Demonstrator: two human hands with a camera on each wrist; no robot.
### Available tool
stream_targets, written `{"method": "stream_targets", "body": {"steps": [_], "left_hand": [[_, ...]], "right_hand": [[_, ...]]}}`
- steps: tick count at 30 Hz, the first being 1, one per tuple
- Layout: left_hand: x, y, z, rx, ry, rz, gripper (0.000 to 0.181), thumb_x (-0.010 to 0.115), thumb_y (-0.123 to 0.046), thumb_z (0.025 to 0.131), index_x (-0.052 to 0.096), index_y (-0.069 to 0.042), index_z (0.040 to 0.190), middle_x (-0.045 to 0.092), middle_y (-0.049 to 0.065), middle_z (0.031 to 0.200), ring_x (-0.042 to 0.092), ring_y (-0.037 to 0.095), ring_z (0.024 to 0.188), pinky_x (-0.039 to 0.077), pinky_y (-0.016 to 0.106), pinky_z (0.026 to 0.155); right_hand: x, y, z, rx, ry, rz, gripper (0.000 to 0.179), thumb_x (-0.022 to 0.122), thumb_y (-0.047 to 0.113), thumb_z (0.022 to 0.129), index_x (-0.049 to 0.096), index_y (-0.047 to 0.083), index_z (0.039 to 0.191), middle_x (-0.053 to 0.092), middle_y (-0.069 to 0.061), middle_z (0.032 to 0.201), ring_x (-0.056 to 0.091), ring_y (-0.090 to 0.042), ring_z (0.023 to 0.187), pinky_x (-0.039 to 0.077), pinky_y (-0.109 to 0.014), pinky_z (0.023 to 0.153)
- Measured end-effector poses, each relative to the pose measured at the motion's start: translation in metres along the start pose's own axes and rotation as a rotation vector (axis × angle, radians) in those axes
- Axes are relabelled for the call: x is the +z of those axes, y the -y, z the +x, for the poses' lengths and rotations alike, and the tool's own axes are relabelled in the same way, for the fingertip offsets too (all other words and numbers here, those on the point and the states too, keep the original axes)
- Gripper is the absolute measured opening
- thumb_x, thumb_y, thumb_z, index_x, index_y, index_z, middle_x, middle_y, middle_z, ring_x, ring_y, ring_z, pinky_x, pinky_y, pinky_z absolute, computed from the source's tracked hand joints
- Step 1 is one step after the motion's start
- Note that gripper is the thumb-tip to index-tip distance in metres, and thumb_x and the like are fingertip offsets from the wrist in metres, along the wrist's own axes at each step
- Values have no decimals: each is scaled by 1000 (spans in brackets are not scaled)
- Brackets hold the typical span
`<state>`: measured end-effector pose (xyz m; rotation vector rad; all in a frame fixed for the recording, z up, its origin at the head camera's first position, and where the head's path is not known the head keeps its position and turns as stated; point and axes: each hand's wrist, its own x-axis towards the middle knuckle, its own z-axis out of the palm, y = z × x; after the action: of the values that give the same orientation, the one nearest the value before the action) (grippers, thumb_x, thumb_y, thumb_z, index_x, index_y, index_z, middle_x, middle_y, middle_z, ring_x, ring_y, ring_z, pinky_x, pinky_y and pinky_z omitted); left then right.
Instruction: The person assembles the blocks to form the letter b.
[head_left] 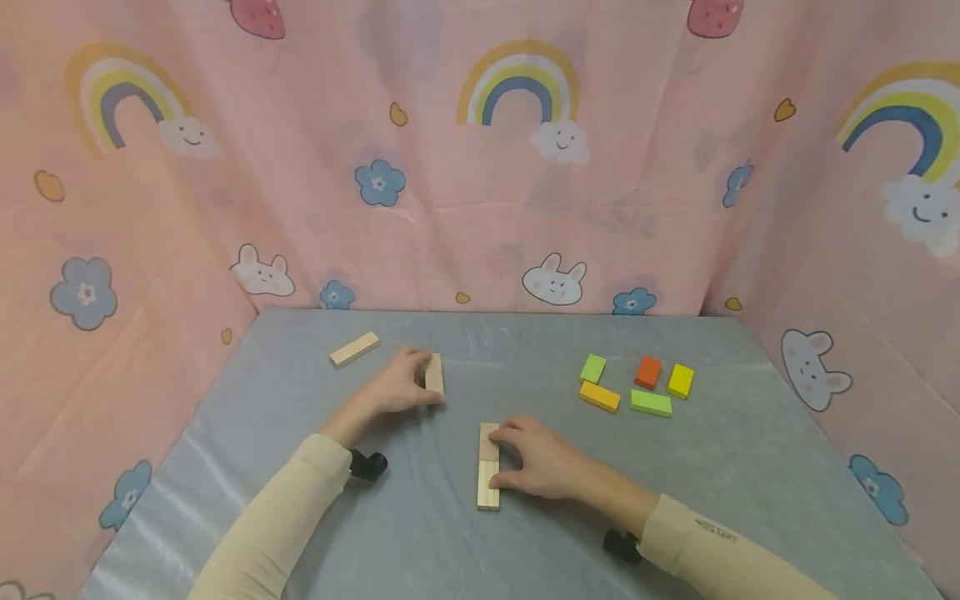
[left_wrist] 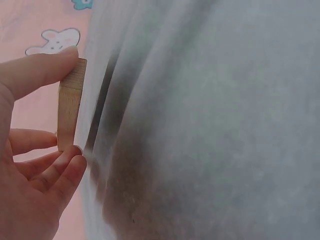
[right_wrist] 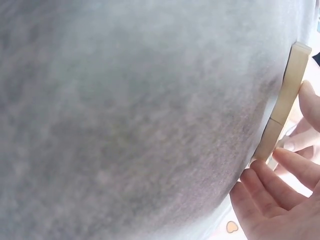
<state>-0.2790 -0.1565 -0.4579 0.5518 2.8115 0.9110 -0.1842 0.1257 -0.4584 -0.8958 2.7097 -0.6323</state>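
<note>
Plainly, the left hand [head_left: 397, 383] pinches a bare wooden block [head_left: 435, 373] by its ends, thumb at the near end and fingers at the far one; whether it touches the surface [head_left: 420, 542] I cannot tell. The right hand [head_left: 551, 458] has thumb and fingers spread apart, the thumb on the near plain block [head_left: 486, 496] and the fingers on the far plain block [head_left: 486, 450] — whether they grip or merely touch, I cannot tell. Those two lie end to end as one strip running near to far. What matters most is this: the pinched block sits to the far left of the strip, its long axis roughly parallel to it, with a gap between. Farther left lies a loose plain block [head_left: 355, 349], slanted, nearer the left hand. Well off to the right are the coloured ones — a far green block [head_left: 593, 368] close beyond an orange block [head_left: 600, 397], then a red block [head_left: 648, 372], a yellow block [head_left: 681, 381] and a near green block [head_left: 651, 403]. Behind hangs a pink curtain [head_left: 465, 233].
</note>
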Motion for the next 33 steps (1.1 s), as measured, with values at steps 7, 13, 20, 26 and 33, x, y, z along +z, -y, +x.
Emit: {"method": "stream_targets", "body": {"steps": [7,13,20,26,33], "left_hand": [[7,-9,0,38,5,-5,83,84,-34,85,47,5,148,49,21,138,56,30,113,51,47,93],[13,-17,0,60,22,-26,83,84,-36,84,47,4,148,50,19,137,57,28,112,52,45,93],[24,-25,3,65,51,-45,84,83,-38,85,47,2,149,49,17,141,57,28,116,52,45,95],[35,-32,8,66,75,-29,84,81,-42,87,46,0,150,46,17,146,56,29,121,51,46,98],[42,-45,15,72,100,-9,83,79,-44,87,46,-1,151,45,19,150,51,33,130,47,50,103]], "right_hand": [[0,0,1,2,2,-7,60,82,44,85,67,10,132,61,-4,124,58,-24,115,52,-46,96],[0,0,1,-5,11,-18,59,81,44,86,66,10,132,61,-4,124,57,-24,116,51,-47,97],[-1,1,-2,-29,9,-37,59,80,45,86,66,9,132,61,-4,124,57,-23,116,51,-45,96],[-1,1,-3,-40,4,-45,59,80,44,87,66,10,132,61,-3,125,58,-23,116,51,-45,96],[1,-1,-3,-45,4,-35,58,80,44,87,66,10,133,61,-3,126,57,-23,116,51,-46,96]]}}
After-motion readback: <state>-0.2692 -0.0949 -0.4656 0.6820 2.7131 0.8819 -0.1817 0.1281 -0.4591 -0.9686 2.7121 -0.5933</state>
